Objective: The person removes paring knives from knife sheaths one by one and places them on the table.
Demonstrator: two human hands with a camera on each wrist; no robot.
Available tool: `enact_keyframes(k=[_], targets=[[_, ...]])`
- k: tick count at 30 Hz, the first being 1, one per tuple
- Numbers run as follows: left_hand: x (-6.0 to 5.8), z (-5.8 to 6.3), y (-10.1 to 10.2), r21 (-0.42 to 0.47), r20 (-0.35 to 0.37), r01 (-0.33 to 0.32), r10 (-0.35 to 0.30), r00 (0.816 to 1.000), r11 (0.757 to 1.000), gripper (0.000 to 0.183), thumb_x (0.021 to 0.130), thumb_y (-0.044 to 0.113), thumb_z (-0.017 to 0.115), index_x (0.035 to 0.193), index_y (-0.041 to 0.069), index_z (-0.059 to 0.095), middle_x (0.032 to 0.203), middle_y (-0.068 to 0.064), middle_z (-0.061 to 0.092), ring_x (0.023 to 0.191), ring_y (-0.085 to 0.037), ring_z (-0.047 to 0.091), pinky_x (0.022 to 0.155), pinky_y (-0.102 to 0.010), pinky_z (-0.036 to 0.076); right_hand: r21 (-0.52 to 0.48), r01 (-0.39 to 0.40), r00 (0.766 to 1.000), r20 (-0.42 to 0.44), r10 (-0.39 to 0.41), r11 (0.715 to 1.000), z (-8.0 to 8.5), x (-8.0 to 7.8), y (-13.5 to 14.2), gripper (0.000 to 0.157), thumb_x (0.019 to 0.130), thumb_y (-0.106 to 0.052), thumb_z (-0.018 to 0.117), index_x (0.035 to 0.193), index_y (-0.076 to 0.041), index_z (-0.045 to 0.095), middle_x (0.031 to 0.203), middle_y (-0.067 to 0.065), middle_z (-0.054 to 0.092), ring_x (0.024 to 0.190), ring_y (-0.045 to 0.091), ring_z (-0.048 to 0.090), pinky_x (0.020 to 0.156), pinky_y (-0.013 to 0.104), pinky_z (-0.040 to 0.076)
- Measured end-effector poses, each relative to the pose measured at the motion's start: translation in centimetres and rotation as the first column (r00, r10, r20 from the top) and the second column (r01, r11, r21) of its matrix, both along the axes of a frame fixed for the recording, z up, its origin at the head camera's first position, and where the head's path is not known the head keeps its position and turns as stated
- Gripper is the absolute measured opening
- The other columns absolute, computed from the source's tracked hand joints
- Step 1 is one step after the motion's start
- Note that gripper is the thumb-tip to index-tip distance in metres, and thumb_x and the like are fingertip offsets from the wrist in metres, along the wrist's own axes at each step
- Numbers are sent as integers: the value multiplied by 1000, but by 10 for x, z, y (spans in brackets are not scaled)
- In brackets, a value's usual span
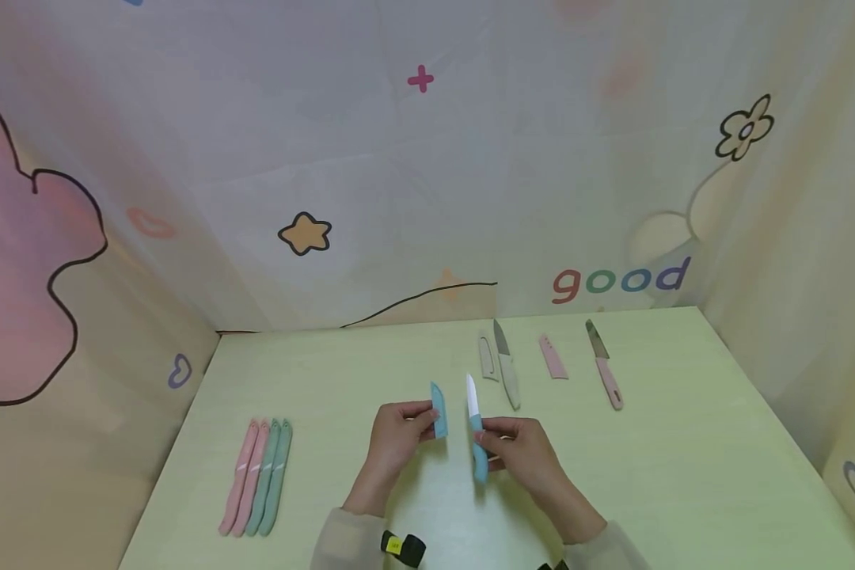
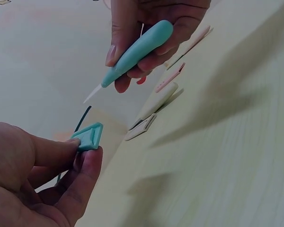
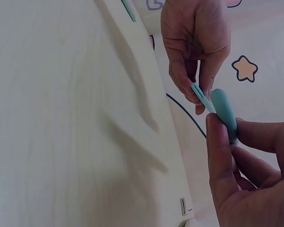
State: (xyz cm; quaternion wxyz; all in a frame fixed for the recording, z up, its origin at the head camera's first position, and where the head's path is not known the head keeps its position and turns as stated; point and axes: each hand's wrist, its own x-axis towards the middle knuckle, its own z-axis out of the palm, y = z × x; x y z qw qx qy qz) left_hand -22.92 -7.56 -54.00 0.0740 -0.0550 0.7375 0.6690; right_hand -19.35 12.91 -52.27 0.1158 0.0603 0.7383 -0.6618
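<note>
Between its thumb and fingers my left hand [image 1: 399,434] pinches a blue blade sheath [image 1: 438,412]; its open end shows in the left wrist view, where the sheath [image 2: 90,137] faces the camera. My right hand [image 1: 518,451] grips a paring knife [image 1: 480,455] by its blue handle, the bare white blade pointing up and away. Sheath and knife are side by side above the table, a small gap apart. In the right wrist view the knife handle [image 3: 224,111] hides its own blade and overlaps part of the sheath.
Behind the hands lie a white-handled knife [image 1: 508,376] beside its white sheath [image 1: 488,356], a pink sheath [image 1: 554,358] and a pink-handled knife [image 1: 606,376]. At left, pink sheathed knives [image 1: 245,479] and green sheathed knives [image 1: 269,479] lie in a row. A printed curtain [image 1: 399,158] encloses the table.
</note>
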Motion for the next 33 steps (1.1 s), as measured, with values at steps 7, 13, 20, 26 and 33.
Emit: enact_keyframes(k=[7, 13, 20, 26, 33], targets=[[-7, -2, -2, -38, 7, -41, 41, 999, 998, 22, 96, 3, 71, 115, -8, 75, 102, -21, 77, 73, -12, 74, 73, -29, 65, 30, 48, 999, -13, -48, 998, -1, -14, -7, 28, 96, -5, 70, 121, 8, 72, 106, 16, 76, 73, 16, 73, 68, 32, 65], [-17, 0, -3, -78, 9, -65, 66, 998, 995, 19, 96, 3, 71, 112, -5, 77, 101, -20, 78, 72, -11, 73, 72, -28, 65, 58, 70, 997, -30, -68, 996, -1, -28, -12, 27, 96, -4, 70, 120, 7, 73, 106, 17, 76, 74, 16, 72, 69, 35, 66], [-32, 3, -1, -136, -4, -86, 86, 996, 987, 18, 95, 7, 73, 109, -2, 79, 99, -17, 79, 72, -13, 75, 71, -28, 65, 108, 72, 997, -39, -68, 992, 1, -48, -17, 29, 97, -6, 70, 122, 6, 72, 109, 19, 75, 74, 15, 71, 73, 38, 66], [-45, 3, 0, -166, 5, -101, 104, 995, 981, 18, 95, 8, 74, 110, 0, 79, 100, -16, 79, 71, -11, 73, 71, -28, 64, 174, 61, 998, -33, -56, 983, -3, -65, -18, 30, 97, -8, 70, 124, 7, 71, 111, 22, 74, 70, 17, 73, 71, 35, 66], [-55, 1, -1, -174, 13, -98, 102, 995, 980, 18, 96, 8, 73, 110, -1, 79, 101, -17, 78, 72, -12, 73, 71, -26, 64, 218, 62, 998, -39, -55, 974, -7, -82, -18, 33, 97, -9, 70, 127, 6, 69, 114, 24, 75, 74, 20, 77, 71, 33, 65]])
